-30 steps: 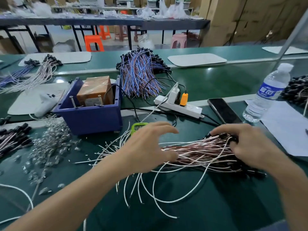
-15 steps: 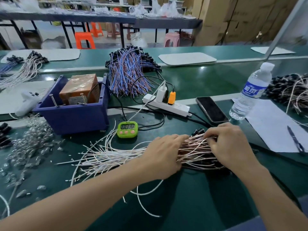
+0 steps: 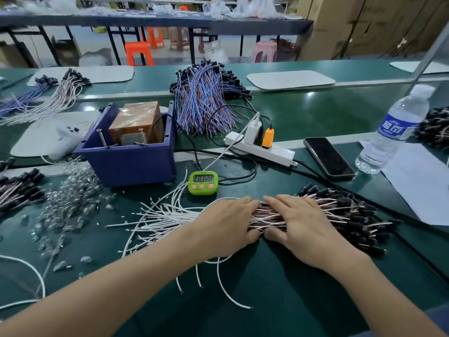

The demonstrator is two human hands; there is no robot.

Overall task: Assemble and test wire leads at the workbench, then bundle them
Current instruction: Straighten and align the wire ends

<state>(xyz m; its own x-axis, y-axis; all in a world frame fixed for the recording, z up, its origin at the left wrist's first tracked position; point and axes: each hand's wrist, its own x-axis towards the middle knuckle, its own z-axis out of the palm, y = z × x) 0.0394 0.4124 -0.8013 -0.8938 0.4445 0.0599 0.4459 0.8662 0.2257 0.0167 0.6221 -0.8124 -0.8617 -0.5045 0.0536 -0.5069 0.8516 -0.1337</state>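
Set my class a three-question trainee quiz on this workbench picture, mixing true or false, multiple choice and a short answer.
1. True or false: the left hand and the right hand both hold the wire leads.
2. What lies on the bench just beyond the hands? A) green timer B) stapler C) mug
3. What colour is the box left of the timer?

Key: 1 true; 2 A; 3 blue.
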